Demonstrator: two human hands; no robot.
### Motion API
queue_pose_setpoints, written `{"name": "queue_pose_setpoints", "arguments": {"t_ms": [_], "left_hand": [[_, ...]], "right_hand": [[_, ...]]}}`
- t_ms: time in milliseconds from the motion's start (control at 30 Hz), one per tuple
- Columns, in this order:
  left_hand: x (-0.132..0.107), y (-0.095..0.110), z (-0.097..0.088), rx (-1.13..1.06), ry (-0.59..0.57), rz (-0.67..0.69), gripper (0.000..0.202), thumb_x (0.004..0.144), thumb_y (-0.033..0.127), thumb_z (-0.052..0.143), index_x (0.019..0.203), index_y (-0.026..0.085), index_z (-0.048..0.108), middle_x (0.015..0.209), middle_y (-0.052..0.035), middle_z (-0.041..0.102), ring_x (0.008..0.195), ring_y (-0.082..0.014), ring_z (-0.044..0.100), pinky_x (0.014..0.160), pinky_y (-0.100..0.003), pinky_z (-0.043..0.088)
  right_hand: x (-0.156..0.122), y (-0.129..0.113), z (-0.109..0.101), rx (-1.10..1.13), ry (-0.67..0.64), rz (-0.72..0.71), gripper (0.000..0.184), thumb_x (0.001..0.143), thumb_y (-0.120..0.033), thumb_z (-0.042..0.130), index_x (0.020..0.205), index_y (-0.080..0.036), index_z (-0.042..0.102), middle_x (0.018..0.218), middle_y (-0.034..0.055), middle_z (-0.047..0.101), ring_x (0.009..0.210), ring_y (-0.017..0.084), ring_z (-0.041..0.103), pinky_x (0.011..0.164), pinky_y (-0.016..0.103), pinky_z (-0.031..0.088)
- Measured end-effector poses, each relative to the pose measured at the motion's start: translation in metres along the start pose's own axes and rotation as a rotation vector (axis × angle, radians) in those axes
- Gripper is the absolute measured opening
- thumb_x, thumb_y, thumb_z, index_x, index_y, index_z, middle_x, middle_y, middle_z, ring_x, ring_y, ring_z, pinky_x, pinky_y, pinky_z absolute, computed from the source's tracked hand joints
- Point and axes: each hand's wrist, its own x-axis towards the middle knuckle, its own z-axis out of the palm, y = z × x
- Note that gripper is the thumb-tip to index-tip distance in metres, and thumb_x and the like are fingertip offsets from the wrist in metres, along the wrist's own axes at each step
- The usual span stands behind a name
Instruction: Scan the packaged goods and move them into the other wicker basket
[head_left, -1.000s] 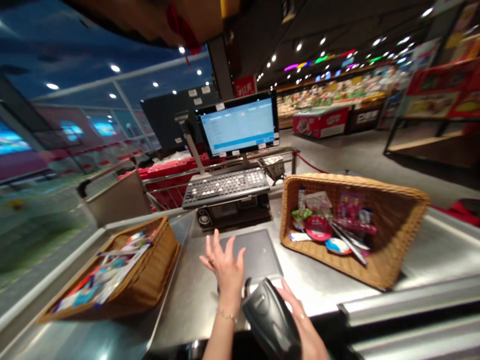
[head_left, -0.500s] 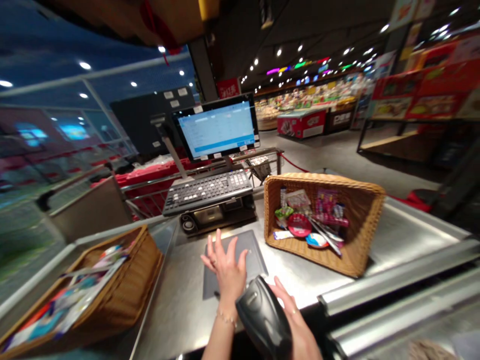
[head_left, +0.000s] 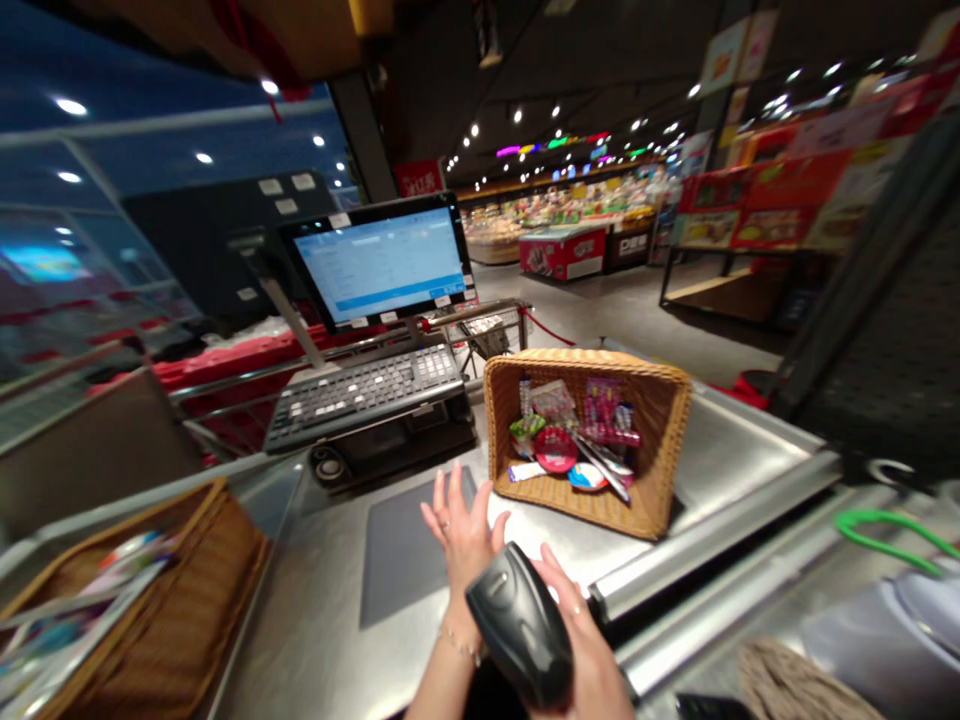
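Note:
My right hand (head_left: 589,655) grips a black handheld barcode scanner (head_left: 521,625) low over the steel checkout counter (head_left: 315,620). My left hand (head_left: 463,530) is raised just beside it with fingers spread, holding nothing, above the dark scan plate (head_left: 401,550). A wicker basket (head_left: 660,440) tipped toward me holds several small packaged goods and stands to the right of my hands. A second wicker basket (head_left: 187,610) with flat packets sits at the left.
A keyboard (head_left: 364,390) and lit monitor (head_left: 379,260) stand behind the scan plate. Red shopping baskets (head_left: 225,360) lie beyond the counter. A green-handled item (head_left: 889,530) sits at the far right. Store shelves and aisles fill the background.
The view has swung to the right, so the left basket slid toward the frame edge. My hands kept their pose, left hand open and right hand on the scanner.

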Motion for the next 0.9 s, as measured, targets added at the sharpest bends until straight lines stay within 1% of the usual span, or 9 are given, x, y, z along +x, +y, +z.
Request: {"name": "queue_pose_setpoints", "arguments": {"t_ms": [133,233,300,400,500,667,733,800,900], "left_hand": [[-0.001,0.017,0.016,0.037,-0.022,0.049,0.032,0.078,0.028,0.071,0.109,0.033,0.072,0.151,-0.0050,0.046,0.148,-0.0326,0.025,0.119,-0.061,0.017],[0.000,0.031,0.029,0.043,-0.030,0.097,0.034,0.075,0.027,0.073,0.109,0.033,0.072,0.151,-0.0030,0.046,0.148,-0.0328,0.026,0.121,-0.058,0.014],[0.003,0.039,0.038,0.030,-0.045,0.135,0.038,0.074,0.025,0.073,0.112,0.032,0.071,0.154,-0.0038,0.043,0.148,-0.0332,0.026,0.121,-0.058,0.013],[0.013,0.050,0.050,-0.003,-0.111,0.217,0.047,0.075,0.023,0.071,0.121,0.031,0.066,0.157,-0.0086,0.037,0.148,-0.0345,0.025,0.119,-0.061,0.018],[0.025,0.059,0.061,-0.003,-0.185,0.293,0.056,0.076,0.020,0.067,0.131,0.030,0.058,0.158,-0.0124,0.033,0.148,-0.0357,0.024,0.116,-0.064,0.023],[0.045,0.069,0.087,0.095,-0.252,0.361,0.066,0.076,0.011,0.058,0.141,0.022,0.045,0.160,-0.0180,0.025,0.149,-0.0360,0.018,0.113,-0.067,0.023],[0.052,0.069,0.099,0.121,-0.281,0.374,0.063,0.077,0.009,0.056,0.138,0.018,0.046,0.158,-0.0197,0.030,0.149,-0.0355,0.020,0.114,-0.068,0.022],[0.058,0.069,0.109,0.135,-0.308,0.373,0.052,0.078,0.009,0.055,0.130,0.016,0.053,0.152,-0.0207,0.040,0.147,-0.0359,0.026,0.114,-0.069,0.021],[0.066,0.070,0.119,0.145,-0.342,0.363,0.036,0.080,0.012,0.058,0.116,0.013,0.062,0.138,-0.0210,0.054,0.141,-0.0375,0.037,0.113,-0.069,0.021]], "right_hand": [[-0.002,0.014,0.001,-0.024,0.091,0.004,0.071,0.065,-0.025,0.059,0.134,-0.019,0.043,0.141,0.0221,0.053,0.137,0.042,0.043,0.099,0.061,0.048],[-0.001,0.018,-0.003,-0.011,0.120,0.078,0.076,0.069,-0.029,0.057,0.141,-0.020,0.033,0.145,0.0216,0.049,0.137,0.039,0.046,0.101,0.061,0.047],[0.000,0.019,-0.007,0.004,0.136,0.122,0.075,0.073,-0.028,0.055,0.143,-0.021,0.029,0.148,0.0216,0.046,0.137,0.036,0.046,0.103,0.060,0.046],[0.003,0.019,-0.015,0.030,0.155,0.140,0.063,0.079,-0.027,0.050,0.140,-0.022,0.034,0.146,0.0201,0.048,0.137,0.036,0.046,0.103,0.059,0.045],[0.004,0.022,-0.019,0.043,0.156,0.144,0.053,0.081,-0.024,0.046,0.134,-0.020,0.041,0.142,0.0211,0.051,0.139,0.037,0.043,0.103,0.060,0.045],[0.001,0.036,-0.024,-0.019,0.111,0.154,0.050,0.081,-0.024,0.047,0.130,-0.016,0.046,0.141,0.0247,0.053,0.138,0.041,0.043,0.099,0.064,0.046],[-0.001,0.044,-0.027,-0.058,0.058,0.123,0.050,0.078,-0.023,0.052,0.127,-0.013,0.051,0.142,0.0264,0.052,0.136,0.042,0.043,0.098,0.060,0.048],[-0.001,0.052,-0.031,-0.098,-0.002,0.082,0.051,0.075,-0.022,0.059,0.124,-0.012,0.056,0.141,0.0257,0.053,0.135,0.043,0.043,0.098,0.056,0.050],[0.000,0.057,-0.033,-0.126,-0.053,0.111,0.052,0.074,-0.020,0.063,0.125,-0.014,0.057,0.141,0.0237,0.054,0.135,0.042,0.043,0.099,0.056,0.050]]}}
